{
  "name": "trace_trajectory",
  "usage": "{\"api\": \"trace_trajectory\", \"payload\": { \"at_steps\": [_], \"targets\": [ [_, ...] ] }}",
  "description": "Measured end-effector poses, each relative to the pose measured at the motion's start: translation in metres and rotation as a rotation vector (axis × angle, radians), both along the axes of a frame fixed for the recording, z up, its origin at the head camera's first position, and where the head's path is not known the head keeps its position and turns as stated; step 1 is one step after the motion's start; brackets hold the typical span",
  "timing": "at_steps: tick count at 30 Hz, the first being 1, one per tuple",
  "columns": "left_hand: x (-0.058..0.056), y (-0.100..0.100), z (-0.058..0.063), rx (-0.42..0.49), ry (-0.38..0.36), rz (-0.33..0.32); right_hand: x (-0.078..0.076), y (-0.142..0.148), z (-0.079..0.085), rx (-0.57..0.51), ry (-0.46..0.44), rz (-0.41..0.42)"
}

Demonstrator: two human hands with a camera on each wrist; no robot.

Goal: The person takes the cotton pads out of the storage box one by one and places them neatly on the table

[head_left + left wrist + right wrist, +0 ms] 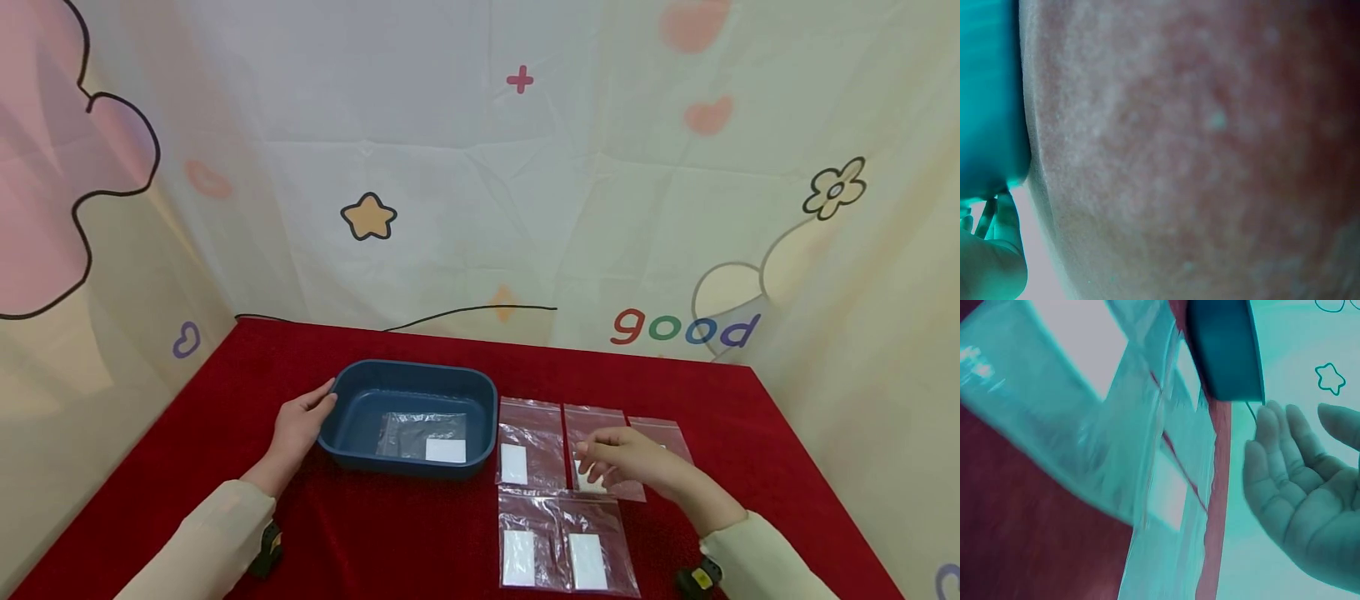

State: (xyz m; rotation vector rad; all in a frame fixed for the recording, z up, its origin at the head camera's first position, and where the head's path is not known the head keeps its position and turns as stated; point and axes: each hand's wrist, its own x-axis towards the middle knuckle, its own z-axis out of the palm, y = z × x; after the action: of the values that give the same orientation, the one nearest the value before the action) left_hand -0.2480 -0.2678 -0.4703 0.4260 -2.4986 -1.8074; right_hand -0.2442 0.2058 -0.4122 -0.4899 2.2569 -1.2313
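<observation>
My left hand (298, 421) touches the left side of a dark blue plastic bin (408, 471), fingertips and thumb right at its rim. In the bin lies a clear zip bag (401, 433) with a white rectangle at its corner. Over the upper middle bag (592, 417) hovers my right hand (637, 454), its fingers loosely bent and nothing held. The right wrist view shows that hand (1307, 500) with its palm bare. To its left lies another bag (531, 425); the upper right bag (660, 429) is partly hidden behind the hand.
Two more clear bags with white rectangles, the lower left bag (525, 508) and the lower right bag (592, 517), lie at the front. A red cloth (390, 533) covers the table. Behind it hangs a printed pale curtain (450, 242).
</observation>
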Motion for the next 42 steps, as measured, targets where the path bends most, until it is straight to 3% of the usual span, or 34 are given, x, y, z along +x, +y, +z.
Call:
{"api": "trace_trajectory", "payload": {
  "at_steps": [6, 14, 25, 42],
  "targets": [
    [0.000, 0.001, 0.001, 0.008, 0.008, -0.001, -0.012, -0.021, 0.002, -0.074, 0.010, -0.040],
    [0.000, 0.001, -0.001, 0.005, 0.008, -0.008, -0.029, -0.042, 0.007, -0.165, -0.076, -0.083],
    [-0.001, 0.000, -0.001, -0.010, 0.003, -0.008, -0.047, -0.072, 0.018, -0.050, 0.020, -0.025],
    [-0.001, 0.000, -0.002, -0.008, -0.001, -0.006, -0.078, -0.117, 0.033, -0.021, -0.042, 0.034]
  ]
}}
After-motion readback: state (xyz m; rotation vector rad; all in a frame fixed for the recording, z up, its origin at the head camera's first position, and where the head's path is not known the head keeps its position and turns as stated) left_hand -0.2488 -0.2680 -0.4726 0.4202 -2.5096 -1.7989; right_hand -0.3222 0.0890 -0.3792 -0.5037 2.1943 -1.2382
